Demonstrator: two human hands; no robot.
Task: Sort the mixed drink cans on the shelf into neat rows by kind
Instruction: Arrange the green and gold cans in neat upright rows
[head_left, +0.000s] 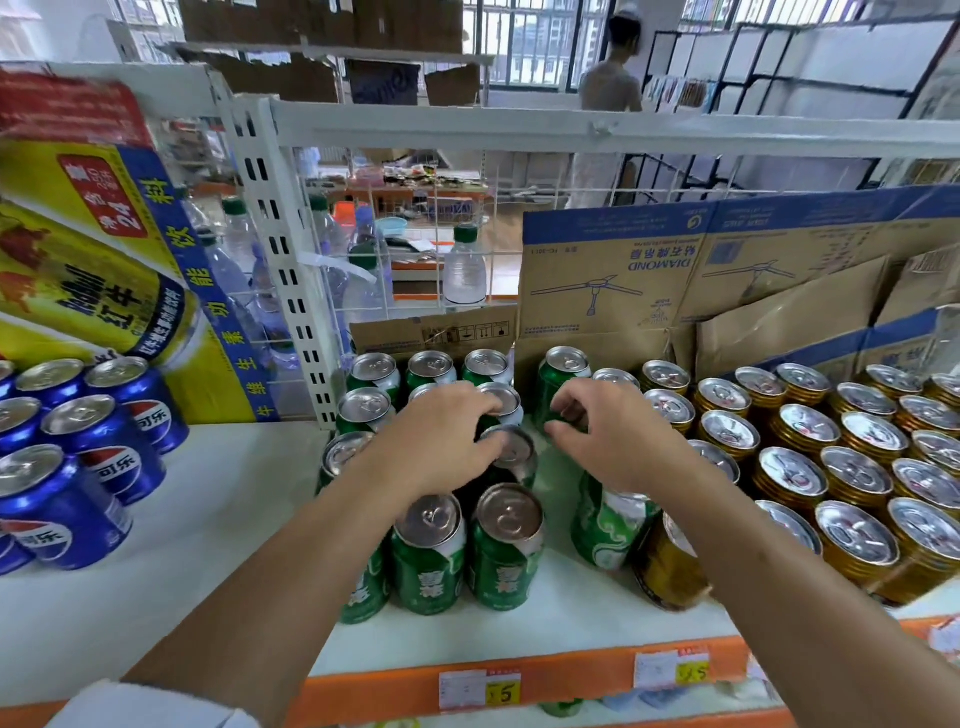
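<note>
Both forearms reach in from the bottom edge, bare, palms down, and converge over the middle of the white shelf (182, 519), where the green cans (431, 556) stand in a loose block.

The left hand (441, 441) lies over the block with the wrist level. Its fingers (491, 444) bend down onto the lid of a tilted green can (517, 452) in the third row back, so the grip is clamped over that can's top.

The right hand (618, 441) is just beside it, knuckles raised. Its fingers are curled and the thumb (558, 430) is stretched left; the grip closes on the side of a rear green can (563, 366), which stands apart from the block against the cardboard box (623, 270).

Under the right wrist stands another green can (608, 525), and a lone gold can (667, 564) sits below the forearm.

To the right the gold cans (841, 473) fill tidy rows. To the left, well apart across bare shelf, stand the blue cans (98, 441).
</note>
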